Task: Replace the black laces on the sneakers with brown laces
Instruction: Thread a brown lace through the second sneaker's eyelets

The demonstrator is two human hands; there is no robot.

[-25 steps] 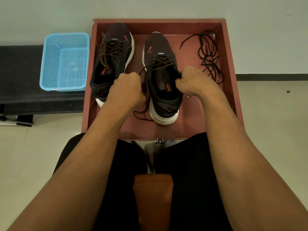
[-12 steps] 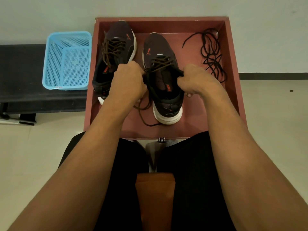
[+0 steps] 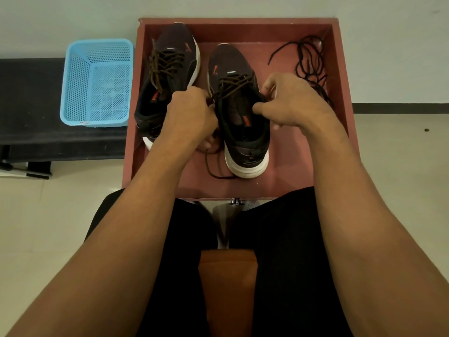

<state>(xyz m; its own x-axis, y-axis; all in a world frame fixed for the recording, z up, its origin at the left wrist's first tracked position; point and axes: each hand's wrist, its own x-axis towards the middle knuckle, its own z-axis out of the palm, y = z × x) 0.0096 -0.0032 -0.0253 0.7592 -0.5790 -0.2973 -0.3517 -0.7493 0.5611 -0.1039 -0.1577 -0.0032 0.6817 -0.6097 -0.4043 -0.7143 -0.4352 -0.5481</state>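
A blue mesh basket sits on the black counter at far left. Beside it, in the red tray, the first sneaker is laced brown. Your left hand has its fingers pinching the brown lace of the second sneaker. Your right hand grips that sneaker's collar. Black laces lie loose in the tray's far right corner.

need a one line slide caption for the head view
Left hand pinches the brown lace of a sneaker steadied by the right hand; loose black laces lie in the red tray.
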